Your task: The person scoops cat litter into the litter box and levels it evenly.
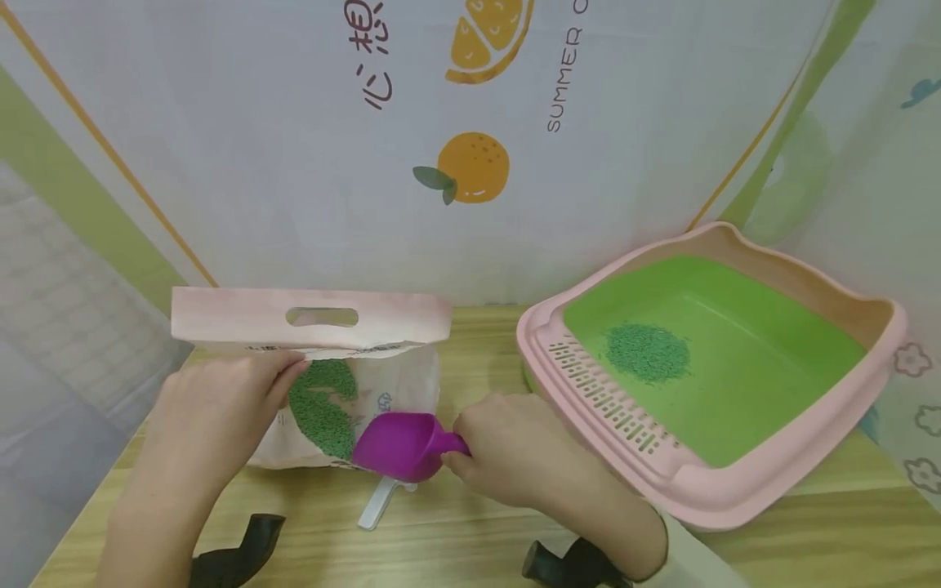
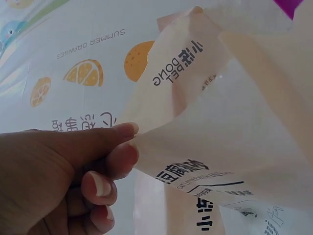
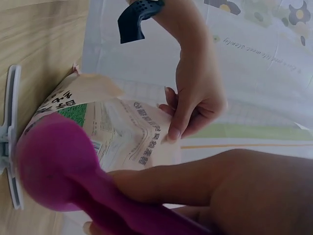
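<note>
My left hand (image 1: 213, 408) pinches the left edge of an opened cat litter bag (image 1: 397, 378) between thumb and forefinger. In the left wrist view the pinched edge of the pale printed bag (image 2: 215, 142) is pulled out to a point. Green litter pellets (image 1: 323, 416) show through the bag. A purple scoop (image 1: 397, 445) is gripped by its handle in my right hand (image 1: 507, 449), its bowl tilted at the bag's front. The right wrist view shows the scoop (image 3: 58, 161) large, overlapping the bag's mouth.
On the right stands a pink-rimmed litter box (image 1: 772, 498), a small patch of green pellets (image 1: 647, 353) on its green floor. A white long-handled tool (image 1: 378, 502) lies partly under the scoop on the wooden table (image 1: 441, 543). Behind hangs a fruit-printed curtain (image 1: 294, 204).
</note>
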The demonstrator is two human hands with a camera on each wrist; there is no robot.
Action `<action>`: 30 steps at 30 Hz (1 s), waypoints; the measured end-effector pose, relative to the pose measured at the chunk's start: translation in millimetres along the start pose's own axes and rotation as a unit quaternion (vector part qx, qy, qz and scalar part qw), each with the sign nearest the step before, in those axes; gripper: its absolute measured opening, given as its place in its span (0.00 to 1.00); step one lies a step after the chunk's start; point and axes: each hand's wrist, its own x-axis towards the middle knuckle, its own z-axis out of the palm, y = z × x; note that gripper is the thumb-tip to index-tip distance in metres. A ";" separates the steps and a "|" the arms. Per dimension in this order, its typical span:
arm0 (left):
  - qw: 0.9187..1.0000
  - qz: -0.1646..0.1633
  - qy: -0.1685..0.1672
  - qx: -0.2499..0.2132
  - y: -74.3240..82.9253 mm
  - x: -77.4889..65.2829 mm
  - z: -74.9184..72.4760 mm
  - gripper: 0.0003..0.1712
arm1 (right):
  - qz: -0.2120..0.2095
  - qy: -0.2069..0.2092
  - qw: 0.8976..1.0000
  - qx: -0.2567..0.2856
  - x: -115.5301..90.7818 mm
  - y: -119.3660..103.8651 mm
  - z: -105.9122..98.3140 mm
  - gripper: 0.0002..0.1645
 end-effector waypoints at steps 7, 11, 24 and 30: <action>1.000 0.008 0.008 0.002 -0.2 -0.6 0.0 0.18 | -0.005 0.002 1.000 -0.015 7.2 -12.4 1.1 0.27; 1.000 0.005 0.006 0.001 0.3 0.3 0.0 0.19 | 0.006 -0.013 1.000 -0.010 13.3 -19.0 1.0 0.26; 1.000 0.010 0.009 0.003 1.4 -0.3 0.4 0.23 | 0.013 -0.022 1.000 0.015 33.8 -31.0 12.4 0.22; 1.000 0.011 0.017 0.004 2.2 0.1 -0.7 0.24 | 0.015 -0.009 0.999 0.040 43.4 -37.2 18.9 0.10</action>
